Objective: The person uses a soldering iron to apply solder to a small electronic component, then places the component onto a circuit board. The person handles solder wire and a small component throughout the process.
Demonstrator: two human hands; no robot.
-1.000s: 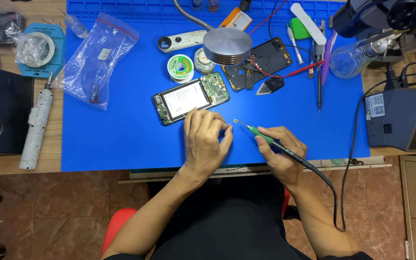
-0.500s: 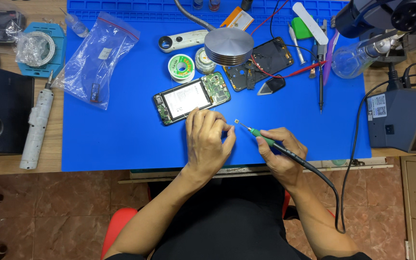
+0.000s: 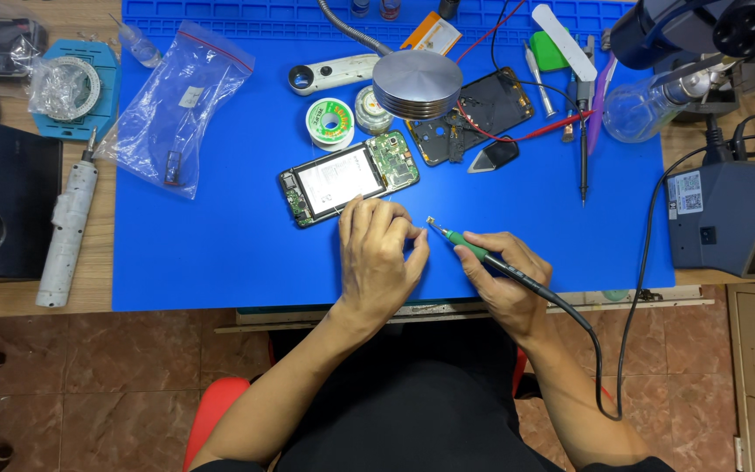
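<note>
Soldering iron point(image 3: 482, 255): a slim tool with a green collar and black grip, lying across the front of the blue work mat point(image 3: 220, 253), its metal tip pointing up and left towards the left hand. What lies at the tip is too small to make out. Its black cable runs off to the right and loops below the bench edge. The right hand point(image 3: 504, 284) is wrapped around the grip, pen-fashion.

The left hand point(image 3: 377, 253) rests palm down on the mat just left of the tip, fingers curled; whether it pinches anything beneath the fingertips is hidden and cannot be told.

Just behind the left hand lies an opened phone point(image 3: 347, 179), its pale battery and green circuit board exposed. Farther back stand a solder spool point(image 3: 329, 122), a round metal disc point(image 3: 417, 83) and a black phone frame point(image 3: 474, 114). A clear plastic bag point(image 3: 181, 105) lies at left; the soldering station point(image 3: 731, 218) at right is cut off by the frame edge.
</note>
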